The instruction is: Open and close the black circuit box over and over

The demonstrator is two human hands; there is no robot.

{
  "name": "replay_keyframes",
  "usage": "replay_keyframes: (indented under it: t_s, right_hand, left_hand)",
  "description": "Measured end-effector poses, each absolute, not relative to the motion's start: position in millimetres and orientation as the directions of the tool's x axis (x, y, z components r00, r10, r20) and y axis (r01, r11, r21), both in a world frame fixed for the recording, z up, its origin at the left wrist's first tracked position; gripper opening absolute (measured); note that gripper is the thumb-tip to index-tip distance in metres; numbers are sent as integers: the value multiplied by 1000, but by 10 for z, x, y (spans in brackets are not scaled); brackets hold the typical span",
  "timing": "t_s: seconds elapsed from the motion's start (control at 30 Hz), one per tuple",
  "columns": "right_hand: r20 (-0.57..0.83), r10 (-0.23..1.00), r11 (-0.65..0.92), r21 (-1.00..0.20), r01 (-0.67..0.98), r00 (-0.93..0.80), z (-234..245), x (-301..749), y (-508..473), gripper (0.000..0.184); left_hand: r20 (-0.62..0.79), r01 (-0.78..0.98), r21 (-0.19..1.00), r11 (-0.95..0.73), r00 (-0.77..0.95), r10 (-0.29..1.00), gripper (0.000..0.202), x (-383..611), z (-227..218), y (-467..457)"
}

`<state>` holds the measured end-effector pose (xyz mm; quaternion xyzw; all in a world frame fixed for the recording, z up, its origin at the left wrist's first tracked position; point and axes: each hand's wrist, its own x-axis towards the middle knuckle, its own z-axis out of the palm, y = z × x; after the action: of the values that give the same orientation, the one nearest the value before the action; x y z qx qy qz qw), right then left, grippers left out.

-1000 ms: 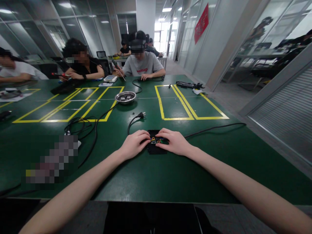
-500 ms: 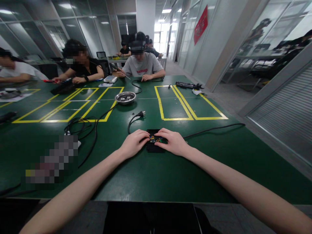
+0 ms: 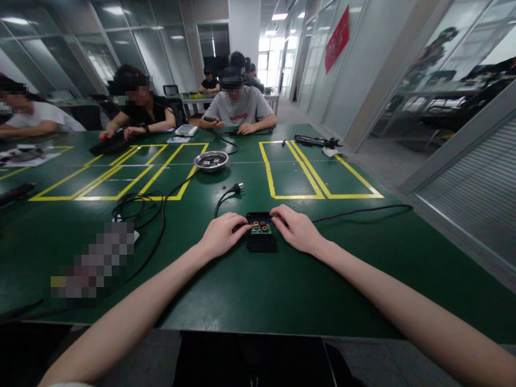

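On the green surface (image 3: 209,301), the circuit board (image 3: 257,229) sits in the open black case (image 3: 262,246). Left hand (image 3: 222,235) and right hand (image 3: 298,231) curl at opposite ends; whether either pinches anything cannot be told. Apparent step: two-handed board handling; next move calls for steady fingertip control.

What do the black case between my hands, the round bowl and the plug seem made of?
Black case: probably plastic, dark and fairly matte, with little shine. Round bowl: likely metal, perhaps stainless steel, judging by its bright, reflective silvery rim. Plug: black body, likely plastic or rubber; its pale prongs look like metal.
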<state>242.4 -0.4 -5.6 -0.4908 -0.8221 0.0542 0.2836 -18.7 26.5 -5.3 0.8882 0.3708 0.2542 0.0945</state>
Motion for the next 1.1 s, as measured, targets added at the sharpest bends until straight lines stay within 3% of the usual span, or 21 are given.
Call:
replay_keyframes:
  t_s: [0.17,0.27,0.57,0.87,1.1]
  right_hand:
    - [282,899,397,-205,895,-334,1,2589,76,52]
    - [273,897,402,-182,897,-347,53,2670,70,61]
    - [320,818,552,-202,809,-478,128,2649,-37,56]
    - [232,788,613,-214,760,-570,184,2660,-65,52]
    - [127,821,571,-198,797,-556,181,2637,-66,48]
  left_hand:
    - [368,631,348,-694,588,720,32,-209,23,285]
    - [345,677,328,-659,563,751,40,-212,74,270]
    - [323,730,327,-600,510,797,49,-245,176,202]
    - [271,716,336,-611,548,791,49,-213,133,107]
    - [98,788,240,-566,561,822,50,-155,122,84]
